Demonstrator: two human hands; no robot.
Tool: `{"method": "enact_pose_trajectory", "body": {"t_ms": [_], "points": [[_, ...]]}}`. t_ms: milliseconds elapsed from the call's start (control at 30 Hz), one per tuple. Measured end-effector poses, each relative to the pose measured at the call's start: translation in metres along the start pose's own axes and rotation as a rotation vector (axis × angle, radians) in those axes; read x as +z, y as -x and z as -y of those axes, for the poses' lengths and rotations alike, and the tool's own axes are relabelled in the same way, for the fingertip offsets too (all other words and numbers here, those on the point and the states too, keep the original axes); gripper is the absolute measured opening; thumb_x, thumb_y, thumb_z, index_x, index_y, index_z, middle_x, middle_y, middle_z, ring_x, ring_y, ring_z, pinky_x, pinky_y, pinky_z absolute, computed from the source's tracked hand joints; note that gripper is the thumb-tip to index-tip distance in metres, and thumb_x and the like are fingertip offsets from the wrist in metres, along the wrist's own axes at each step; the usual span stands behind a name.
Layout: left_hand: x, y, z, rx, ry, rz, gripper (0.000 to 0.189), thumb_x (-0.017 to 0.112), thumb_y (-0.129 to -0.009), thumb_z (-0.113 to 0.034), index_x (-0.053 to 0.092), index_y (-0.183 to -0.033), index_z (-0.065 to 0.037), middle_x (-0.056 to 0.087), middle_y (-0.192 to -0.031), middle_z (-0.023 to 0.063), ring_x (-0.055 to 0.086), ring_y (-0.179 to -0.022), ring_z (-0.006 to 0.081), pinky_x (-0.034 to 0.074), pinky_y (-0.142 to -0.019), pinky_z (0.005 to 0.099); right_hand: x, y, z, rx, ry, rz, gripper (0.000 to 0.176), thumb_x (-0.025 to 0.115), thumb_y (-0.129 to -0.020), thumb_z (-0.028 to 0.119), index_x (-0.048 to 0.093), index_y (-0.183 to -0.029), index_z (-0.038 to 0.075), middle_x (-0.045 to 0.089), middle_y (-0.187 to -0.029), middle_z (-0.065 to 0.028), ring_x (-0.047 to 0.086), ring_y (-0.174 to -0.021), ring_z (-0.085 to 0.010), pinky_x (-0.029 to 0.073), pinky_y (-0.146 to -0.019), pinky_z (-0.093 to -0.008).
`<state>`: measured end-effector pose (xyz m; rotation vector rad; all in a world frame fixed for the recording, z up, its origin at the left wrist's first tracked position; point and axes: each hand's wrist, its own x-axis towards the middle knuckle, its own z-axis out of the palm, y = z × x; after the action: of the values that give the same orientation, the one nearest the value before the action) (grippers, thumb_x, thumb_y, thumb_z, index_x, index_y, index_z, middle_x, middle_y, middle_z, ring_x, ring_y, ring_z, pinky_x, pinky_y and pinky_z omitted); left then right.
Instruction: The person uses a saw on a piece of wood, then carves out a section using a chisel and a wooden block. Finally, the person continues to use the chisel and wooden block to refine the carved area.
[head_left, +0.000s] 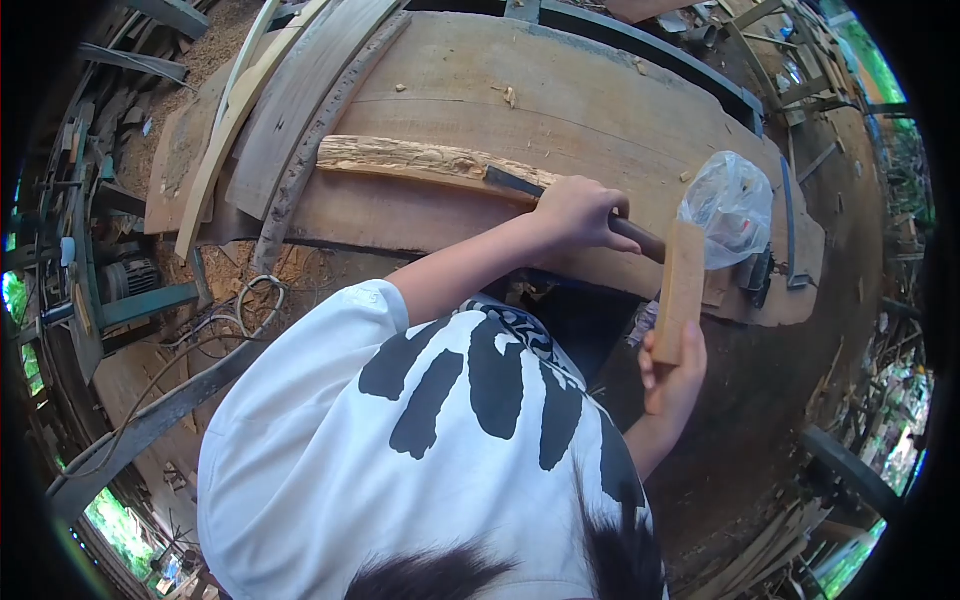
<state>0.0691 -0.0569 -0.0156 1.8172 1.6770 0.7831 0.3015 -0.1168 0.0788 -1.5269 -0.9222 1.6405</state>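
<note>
My left hand [583, 214] is wrapped round a chisel with a wooden handle [648, 243]. The dark chisel blade [513, 181] points left, its tip against the rough, gouged top of a long piece of wood [400, 158] lying on the workbench [470, 75]. My right hand [675, 375] grips the lower end of a flat wooden block [682, 285], which stands almost upright in this view. The upper part of the block is right at the butt end of the chisel handle.
A clear plastic bag [738, 205] sits on the bench's right side, with a thin metal bar [790, 225] beyond it. Several long boards [300, 105] lean across the left end. Small wood chips [510, 97] dot the top. A motor [132, 278] stands at far left.
</note>
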Motion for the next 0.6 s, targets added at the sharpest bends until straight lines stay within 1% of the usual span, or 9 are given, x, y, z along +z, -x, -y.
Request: {"method": "enact_pose_trajectory", "body": {"t_ms": [67, 133, 200, 233, 267, 333, 467, 533, 600], "points": [[0.003, -0.002, 0.003, -0.004, 0.013, -0.011, 0.058, 0.075, -0.064, -0.066, 0.07, -0.083, -0.012, 0.068, -0.071, 0.01, 0.067, -0.071, 0.0287, 0.053, -0.065, 0.0382, -0.015, 0.0, 0.008, -0.015, -0.17, -0.148, 0.043, 0.049, -0.097, 0.043, 0.053, -0.104, 0.0, 0.057, -0.072, -0.0129, 0.054, -0.049, -0.0163, 0.035, -0.035, -0.0224], [-0.003, 0.002, -0.003, 0.019, 0.043, -0.046, 0.057, 0.076, -0.063, -0.065, 0.07, -0.084, -0.012, 0.068, -0.072, 0.0098, 0.068, -0.071, 0.0285, 0.053, -0.064, 0.0379, -0.017, -0.02, -0.002, -0.294, -0.412, -0.456, 0.048, 0.047, -0.097, 0.046, 0.053, -0.103, -0.002, 0.057, -0.075, -0.012, 0.052, -0.054, -0.0145, 0.033, -0.036, -0.0223], [-0.004, 0.004, -0.005, 0.025, 0.031, -0.037, 0.057, 0.076, -0.063, -0.065, 0.07, -0.084, -0.012, 0.068, -0.072, 0.0097, 0.068, -0.07, 0.0285, 0.053, -0.064, 0.0377, -0.025, -0.025, -0.026, -0.207, -0.274, -0.371, 0.047, 0.047, -0.098, 0.044, 0.051, -0.106, -0.003, 0.056, -0.075, -0.0125, 0.051, -0.052, -0.0151, 0.033, -0.036, -0.0234], [-0.006, 0.001, -0.006, 0.028, 0.021, -0.035, 0.057, 0.076, -0.063, -0.065, 0.07, -0.084, -0.012, 0.068, -0.072, 0.0096, 0.068, -0.07, 0.0284, 0.053, -0.064, 0.0376, -0.018, -0.018, -0.028, -0.081, -0.088, -0.099, 0.047, 0.046, -0.098, 0.042, 0.048, -0.108, -0.004, 0.056, -0.074, -0.0134, 0.051, -0.049, -0.016, 0.032, -0.034, -0.0237], [-0.003, 0.0, -0.004, 0.029, 0.022, -0.035, 0.057, 0.076, -0.063, -0.065, 0.07, -0.084, -0.012, 0.068, -0.072, 0.0096, 0.068, -0.07, 0.0284, 0.053, -0.064, 0.0376, 0.018, 0.004, -0.013, 0.001, -0.064, -0.069, 0.046, 0.048, -0.097, 0.04, 0.048, -0.108, -0.005, 0.057, -0.073, -0.0139, 0.051, -0.047, -0.0163, 0.032, -0.033, -0.023], [0.002, -0.002, 0.001, 0.027, 0.041, -0.078, 0.057, 0.076, -0.063, -0.065, 0.069, -0.084, -0.012, 0.067, -0.071, 0.0092, 0.067, -0.07, 0.0284, 0.053, -0.063, 0.0374, -0.019, -0.002, -0.008, 0.068, -0.149, -0.14, 0.046, 0.048, -0.096, 0.041, 0.048, -0.107, -0.004, 0.058, -0.074, -0.0145, 0.053, -0.048, -0.0175, 0.032, -0.032, -0.0224], [-0.002, 0.001, -0.006, 0.056, 0.092, -0.111, 0.056, 0.077, -0.063, -0.064, 0.069, -0.084, -0.012, 0.067, -0.071, 0.0088, 0.067, -0.069, 0.0281, 0.052, -0.063, 0.0376, -0.011, -0.026, -0.007, -0.424, -0.56, -0.578, 0.052, 0.047, -0.096, 0.049, 0.05, -0.102, -0.003, 0.058, -0.081, -0.0114, 0.051, -0.054, -0.0139, 0.033, -0.036, -0.0201], [-0.001, -0.002, -0.007, 0.081, 0.067, -0.107, 0.056, 0.078, -0.062, -0.063, 0.069, -0.084, -0.012, 0.067, -0.07, 0.0083, 0.067, -0.068, 0.0274, 0.052, -0.062, 0.037, -0.017, -0.018, -0.026, -0.126, -0.221, -0.159, 0.05, 0.047, -0.096, 0.045, 0.048, -0.111, -0.003, 0.054, -0.075, -0.0129, 0.048, -0.049, -0.0143, 0.028, -0.033, -0.0209], [-0.002, -0.001, -0.004, 0.067, 0.082, -0.119, 0.055, 0.078, -0.062, -0.062, 0.069, -0.084, -0.012, 0.067, -0.07, 0.008, 0.067, -0.068, 0.0271, 0.052, -0.062, 0.0367, 0.013, 0.003, -0.011, -0.07, -0.138, -0.057, 0.05, 0.047, -0.097, 0.043, 0.047, -0.116, -0.003, 0.054, -0.074, -0.0146, 0.048, -0.048, -0.0141, 0.027, -0.031, -0.0211]]}}
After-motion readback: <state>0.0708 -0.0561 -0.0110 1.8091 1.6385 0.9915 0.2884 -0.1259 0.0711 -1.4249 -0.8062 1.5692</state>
